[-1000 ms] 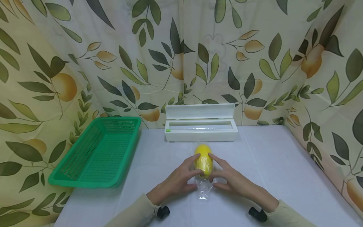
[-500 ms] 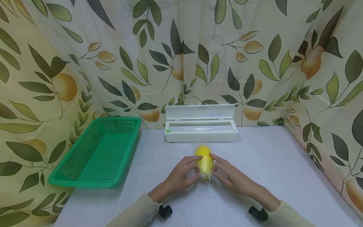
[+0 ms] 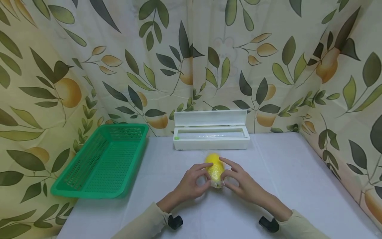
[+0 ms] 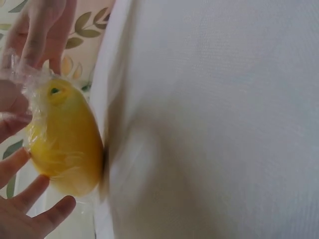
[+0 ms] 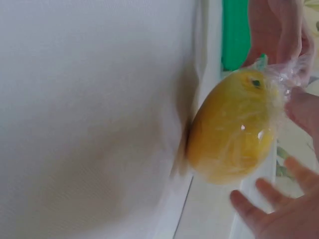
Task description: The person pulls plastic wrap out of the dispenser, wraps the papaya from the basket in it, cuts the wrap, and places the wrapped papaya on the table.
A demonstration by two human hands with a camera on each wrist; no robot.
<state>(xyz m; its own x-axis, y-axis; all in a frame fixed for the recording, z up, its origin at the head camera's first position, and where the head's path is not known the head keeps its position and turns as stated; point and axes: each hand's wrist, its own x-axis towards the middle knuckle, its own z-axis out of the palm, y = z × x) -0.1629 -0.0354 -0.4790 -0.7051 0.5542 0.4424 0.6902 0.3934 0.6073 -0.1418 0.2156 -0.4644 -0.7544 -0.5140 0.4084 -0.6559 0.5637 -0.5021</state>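
Observation:
A yellow lemon (image 3: 215,168) wrapped in clear cling film lies on the white table (image 3: 286,172) in the head view. My left hand (image 3: 200,176) holds its left side, thumb and fingers curled against the film. My right hand (image 3: 229,174) cups the right side, fingers reaching over the top. In the left wrist view the lemon (image 4: 65,144) shows bunched film (image 4: 27,82) at its stem end, with my left fingers (image 4: 30,209) spread beneath it. The right wrist view shows the lemon (image 5: 232,134) with film gathered at its tip and my right fingers (image 5: 271,209) beside it.
A white cling film dispenser (image 3: 211,139) with its lid raised stands behind the lemon. A green mesh basket (image 3: 104,159) sits at the table's left edge, half over it. Leaf-patterned curtains (image 3: 191,59) close off the back and both sides.
The loose tail of film that lay on the table in front of the lemon has been gathered up against it. Both hands have closed in round the lemon.

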